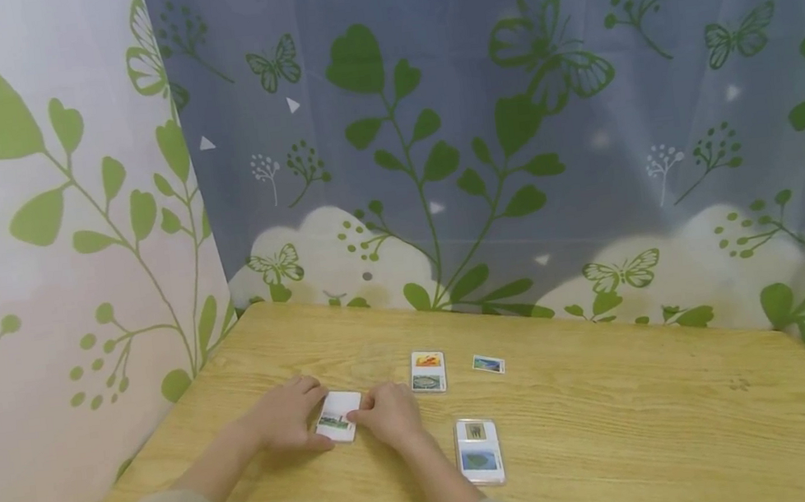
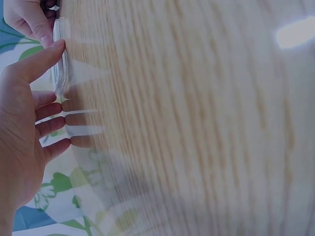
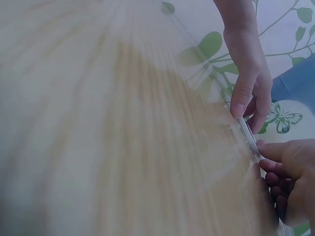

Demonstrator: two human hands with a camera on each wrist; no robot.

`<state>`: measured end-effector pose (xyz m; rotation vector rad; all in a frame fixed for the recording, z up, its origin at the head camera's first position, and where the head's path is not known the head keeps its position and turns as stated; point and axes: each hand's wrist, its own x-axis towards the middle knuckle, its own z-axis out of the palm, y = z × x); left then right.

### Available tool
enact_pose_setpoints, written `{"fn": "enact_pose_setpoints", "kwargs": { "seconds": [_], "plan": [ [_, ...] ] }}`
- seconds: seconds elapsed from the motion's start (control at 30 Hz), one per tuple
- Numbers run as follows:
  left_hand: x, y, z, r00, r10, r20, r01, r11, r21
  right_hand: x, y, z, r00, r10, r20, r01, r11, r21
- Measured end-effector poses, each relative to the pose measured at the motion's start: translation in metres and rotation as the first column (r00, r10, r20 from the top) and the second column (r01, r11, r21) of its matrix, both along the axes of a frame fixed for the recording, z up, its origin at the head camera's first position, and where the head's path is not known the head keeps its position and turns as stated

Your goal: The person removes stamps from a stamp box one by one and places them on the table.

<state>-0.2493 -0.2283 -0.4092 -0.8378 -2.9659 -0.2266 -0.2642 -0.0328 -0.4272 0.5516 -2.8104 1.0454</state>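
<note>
At the lower left of the head view the left hand [image 1: 283, 416] and right hand [image 1: 391, 412] both pinched one white picture card [image 1: 339, 415], lying on the wooden surface [image 1: 616, 425], by its opposite short edges, fingers [image 2: 42, 59] curled onto the rim. It looked thin, light and stiffly glossy, likely slippery when flat, so the edges seemed the place to take it. To the right lay a two-picture card [image 1: 428, 371], a small card [image 1: 488, 364] and another two-picture card [image 1: 478, 450], all apart, nothing blocking.
</note>
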Motion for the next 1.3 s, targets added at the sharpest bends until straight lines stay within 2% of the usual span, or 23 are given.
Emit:
{"fn": "enact_pose_setpoints", "kwargs": {
  "seconds": [0.2,0.53,0.87,1.3],
  "plan": [
    [0.0000,-0.0015,-0.0012,1.000,-0.013,-0.014,0.013,1.000,0.001,-0.0006,-0.0010,-0.0005,1.000,0.008,0.014,-0.009,1.000,0.010],
    [-0.0015,-0.0025,-0.0011,1.000,-0.008,-0.003,0.008,1.000,-0.003,-0.0023,-0.0030,-0.0008,1.000,-0.005,0.009,0.005,0.999,0.044],
    [-0.0026,-0.0026,-0.0030,1.000,-0.019,-0.005,0.019,1.000,-0.005,-0.0029,-0.0025,-0.0015,1.000,-0.004,-0.020,0.005,0.998,0.063],
    [-0.0063,-0.0051,-0.0065,1.000,-0.006,0.000,0.006,1.000,-0.009,-0.0039,-0.0034,0.0008,1.000,0.000,-0.026,0.002,0.995,0.096]
  ]
}}
